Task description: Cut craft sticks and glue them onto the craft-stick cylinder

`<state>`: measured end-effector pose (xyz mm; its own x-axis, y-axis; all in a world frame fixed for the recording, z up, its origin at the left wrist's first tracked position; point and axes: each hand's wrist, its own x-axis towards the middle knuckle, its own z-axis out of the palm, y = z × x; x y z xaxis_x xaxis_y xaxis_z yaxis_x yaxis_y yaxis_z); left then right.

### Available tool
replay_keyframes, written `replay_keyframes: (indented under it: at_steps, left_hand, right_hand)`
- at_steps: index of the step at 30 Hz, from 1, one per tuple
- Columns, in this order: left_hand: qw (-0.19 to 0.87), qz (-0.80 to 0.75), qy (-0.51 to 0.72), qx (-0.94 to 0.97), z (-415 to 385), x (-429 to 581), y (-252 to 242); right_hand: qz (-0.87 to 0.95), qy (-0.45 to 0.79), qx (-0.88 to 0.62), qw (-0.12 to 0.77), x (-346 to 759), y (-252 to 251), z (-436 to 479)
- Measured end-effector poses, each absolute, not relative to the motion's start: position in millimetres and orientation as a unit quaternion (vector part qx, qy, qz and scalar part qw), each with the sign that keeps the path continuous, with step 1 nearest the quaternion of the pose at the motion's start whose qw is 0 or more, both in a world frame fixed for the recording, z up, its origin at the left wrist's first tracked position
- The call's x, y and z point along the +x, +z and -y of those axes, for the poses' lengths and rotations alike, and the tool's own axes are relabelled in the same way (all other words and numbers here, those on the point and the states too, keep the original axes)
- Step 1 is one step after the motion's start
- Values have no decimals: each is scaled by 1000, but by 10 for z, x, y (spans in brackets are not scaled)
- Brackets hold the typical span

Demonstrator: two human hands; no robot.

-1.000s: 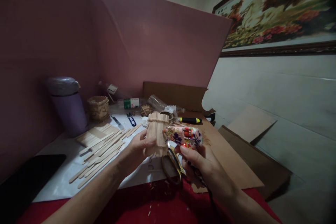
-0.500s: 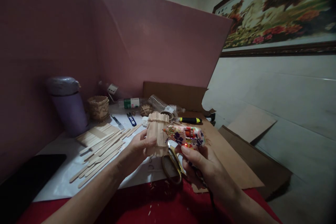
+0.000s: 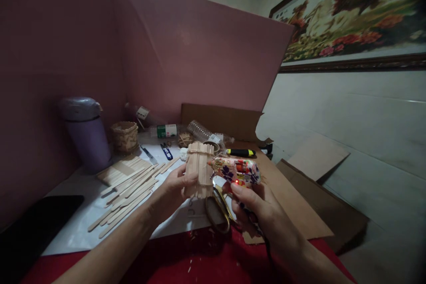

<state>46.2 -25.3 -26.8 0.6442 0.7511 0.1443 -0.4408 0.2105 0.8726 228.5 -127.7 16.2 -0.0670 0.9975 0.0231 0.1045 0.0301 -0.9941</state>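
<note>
Head camera shows your left hand (image 3: 178,184) pinching the left side of the wooden-stick piece (image 3: 199,174), thumb across its front, above the white paper (image 3: 75,230); twine (image 3: 200,152) binds the piece near its top; your right hand (image 3: 258,204) is wrapped round the floral glue gun (image 3: 229,169), its red light (image 3: 236,181) lit by your thumb; the nozzle (image 3: 211,164) points at the piece's right edge, though contact is hard to tell. Gold-handled scissors (image 3: 228,221) lie between your hands; loose sticks (image 3: 133,199) spread to the left; a purple tumbler (image 3: 88,142) stands beyond them.
</note>
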Motion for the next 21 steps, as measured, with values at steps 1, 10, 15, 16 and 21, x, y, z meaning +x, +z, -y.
replay_keyframes:
  at_steps: [1, 10, 15, 16, 21]
  left_hand:
    - [762, -159, 393, 489, 251, 463, -270]
    - [769, -183, 379, 482, 283, 449, -251]
    - [781, -211, 372, 455, 266, 429, -265]
    - [783, -206, 377, 450, 261, 427, -261]
    - [778, -205, 408, 431, 236, 405, -201]
  right_hand:
    - [549, 482, -503, 462, 2283, 163, 1275]
    - [557, 485, -467, 486, 2274, 226, 1275]
    - [547, 388, -494, 553, 2486, 322, 1188]
    - [549, 337, -518, 563, 2577, 330, 1155]
    - [599, 59, -697, 389, 3128, 149, 987]
